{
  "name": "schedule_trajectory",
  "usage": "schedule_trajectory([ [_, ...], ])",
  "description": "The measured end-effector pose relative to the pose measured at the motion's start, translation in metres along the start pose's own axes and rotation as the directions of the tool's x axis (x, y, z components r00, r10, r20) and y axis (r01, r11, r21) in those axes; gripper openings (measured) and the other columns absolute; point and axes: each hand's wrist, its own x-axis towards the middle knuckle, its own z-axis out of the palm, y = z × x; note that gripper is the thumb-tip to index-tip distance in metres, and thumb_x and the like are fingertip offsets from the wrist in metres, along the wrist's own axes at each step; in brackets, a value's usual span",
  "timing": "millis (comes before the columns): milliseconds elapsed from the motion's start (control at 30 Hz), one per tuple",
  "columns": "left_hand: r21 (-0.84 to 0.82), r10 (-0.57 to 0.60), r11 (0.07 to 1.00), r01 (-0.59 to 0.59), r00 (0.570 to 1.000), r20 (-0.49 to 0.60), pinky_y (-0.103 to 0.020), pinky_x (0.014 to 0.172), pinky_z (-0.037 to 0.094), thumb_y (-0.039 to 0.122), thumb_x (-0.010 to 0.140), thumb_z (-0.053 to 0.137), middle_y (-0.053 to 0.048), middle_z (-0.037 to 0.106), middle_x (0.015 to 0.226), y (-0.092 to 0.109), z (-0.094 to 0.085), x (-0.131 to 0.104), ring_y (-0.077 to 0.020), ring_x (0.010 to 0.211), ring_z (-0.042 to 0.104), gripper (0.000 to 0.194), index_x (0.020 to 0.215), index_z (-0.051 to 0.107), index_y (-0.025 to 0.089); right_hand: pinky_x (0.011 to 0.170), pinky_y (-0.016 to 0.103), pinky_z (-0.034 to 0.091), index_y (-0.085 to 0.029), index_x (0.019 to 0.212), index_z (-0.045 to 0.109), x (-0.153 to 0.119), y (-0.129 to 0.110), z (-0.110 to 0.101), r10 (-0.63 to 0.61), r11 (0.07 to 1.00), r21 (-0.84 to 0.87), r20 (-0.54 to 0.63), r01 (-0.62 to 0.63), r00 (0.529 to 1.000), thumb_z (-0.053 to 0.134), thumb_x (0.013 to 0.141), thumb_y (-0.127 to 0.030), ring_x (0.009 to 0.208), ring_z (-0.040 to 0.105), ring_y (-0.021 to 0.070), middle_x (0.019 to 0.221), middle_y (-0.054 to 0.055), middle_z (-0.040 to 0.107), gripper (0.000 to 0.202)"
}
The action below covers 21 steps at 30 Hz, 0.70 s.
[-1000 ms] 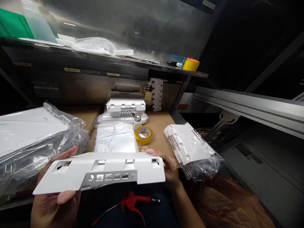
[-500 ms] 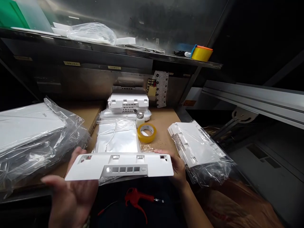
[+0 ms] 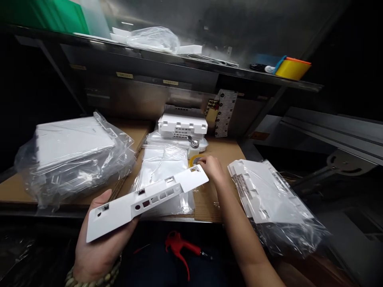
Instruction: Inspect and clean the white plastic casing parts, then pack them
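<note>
A long white plastic panel (image 3: pixel 155 199) with a row of small cut-outs lies tilted across my left hand (image 3: pixel 103 239), its right end raised. The thumb is at the panel's back edge and the other fingers pass beneath it. Beyond the panel's right end, my right hand (image 3: pixel 212 169) is at a roll of yellow tape (image 3: pixel 194 160), fingers bent over its right side; the panel hides part of the roll. Right behind the tape stands a small white bottle with a metal top (image 3: pixel 194 146). Flat clear plastic bags (image 3: pixel 166 163) lie under and behind the panel.
White panels (image 3: pixel 183 123) are stacked at the back. Bagged white parts lie left (image 3: pixel 74 139) and right (image 3: pixel 263 191). A red air blow gun (image 3: pixel 181 247) is below the table edge. A metal shelf (image 3: pixel 206 63) crosses above, holding a yellow tape measure (image 3: pixel 293 68).
My right hand has let go of the panel's right end and moved forward to the tape. The panel, now only in my left hand, has tilted up to the right. The view has turned left.
</note>
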Motion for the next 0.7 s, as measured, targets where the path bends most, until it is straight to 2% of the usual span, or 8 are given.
schedule_trajectory([
  [100,0.003,0.075,0.997,-0.075,0.997,0.009,-0.044,0.068,0.067,0.036,0.099,0.051,-0.022,0.077,0.116,-0.001,0.004,-0.002,-0.035,0.098,0.078,0.061,0.151,0.043,0.006,0.093,0.044,0.059,-0.015,0.113,0.069,0.025,-0.011,0.014,0.086,0.985,-0.156,0.066,-0.075,0.994,0.069,0.097,-0.035,0.104,0.07,0.0223,0.115,0.007,0.071,0.026],
  [200,-0.045,0.084,0.996,-0.08,0.992,0.089,-0.045,0.078,0.066,0.037,0.1,0.05,-0.025,0.072,0.126,0.0,0.001,-0.001,-0.035,0.11,0.074,0.062,0.153,0.04,0.007,0.092,0.044,0.059,-0.014,0.117,0.067,0.028,-0.017,0.023,0.119,0.966,-0.241,0.082,-0.096,0.99,0.068,0.097,-0.036,0.105,0.069,0.0231,0.119,0.009,0.069,0.029],
  [300,-0.034,0.107,0.994,-0.104,0.99,0.097,-0.047,0.083,0.064,0.038,0.101,0.047,-0.027,0.074,0.12,0.0,-0.001,0.0,-0.0347,0.108,0.075,0.062,0.152,0.04,0.003,0.091,0.043,0.058,-0.015,0.115,0.067,0.023,-0.014,0.024,0.123,0.96,-0.262,0.089,-0.096,0.988,0.069,0.097,-0.036,0.104,0.069,0.0227,0.117,0.008,0.069,0.028],
  [433,0.035,0.127,0.991,-0.132,0.986,0.113,-0.051,0.079,0.065,0.035,0.102,0.045,-0.026,0.076,0.115,-0.002,0.002,0.0,-0.0359,0.103,0.076,0.06,0.149,0.04,-0.002,0.09,0.043,0.058,-0.017,0.109,0.069,0.015,-0.004,0.02,0.087,0.976,-0.203,0.054,-0.074,0.995,0.066,0.098,-0.039,0.098,0.07,0.0204,0.11,0.006,0.071,0.025],
  [533,0.052,0.125,0.99,-0.128,0.991,0.049,-0.05,0.07,0.066,0.033,0.101,0.045,-0.023,0.079,0.106,-0.003,0.004,-0.001,-0.0355,0.093,0.078,0.056,0.146,0.046,-0.001,0.088,0.037,0.056,-0.019,0.117,0.066,0.007,0.003,0.015,0.018,0.995,-0.102,-0.037,-0.021,0.999,0.052,0.105,-0.039,0.097,0.071,0.0188,0.108,0.005,0.074,0.027],
  [633,0.097,0.102,0.991,-0.092,0.989,-0.108,-0.047,0.056,0.065,0.028,0.099,0.042,-0.016,0.081,0.088,-0.002,0.001,0.0,-0.0325,0.072,0.079,0.05,0.143,0.052,0.005,0.083,0.028,0.053,-0.026,0.128,0.06,0.003,0.005,0.008,-0.041,0.998,-0.045,-0.14,0.035,0.989,0.036,0.109,-0.037,0.1,0.07,0.0167,0.117,0.003,0.074,0.033],
  [700,0.112,0.135,0.987,-0.114,0.971,-0.197,-0.045,0.047,0.063,0.02,0.095,0.042,-0.009,0.08,0.075,-0.001,-0.004,0.0,-0.0298,0.058,0.077,0.049,0.142,0.055,0.013,0.086,0.028,0.052,-0.028,0.129,0.062,0.01,0.003,0.001,-0.065,0.997,-0.061,-0.2,0.054,0.978,0.036,0.109,-0.036,0.105,0.069,0.0175,0.124,0.005,0.071,0.034],
])
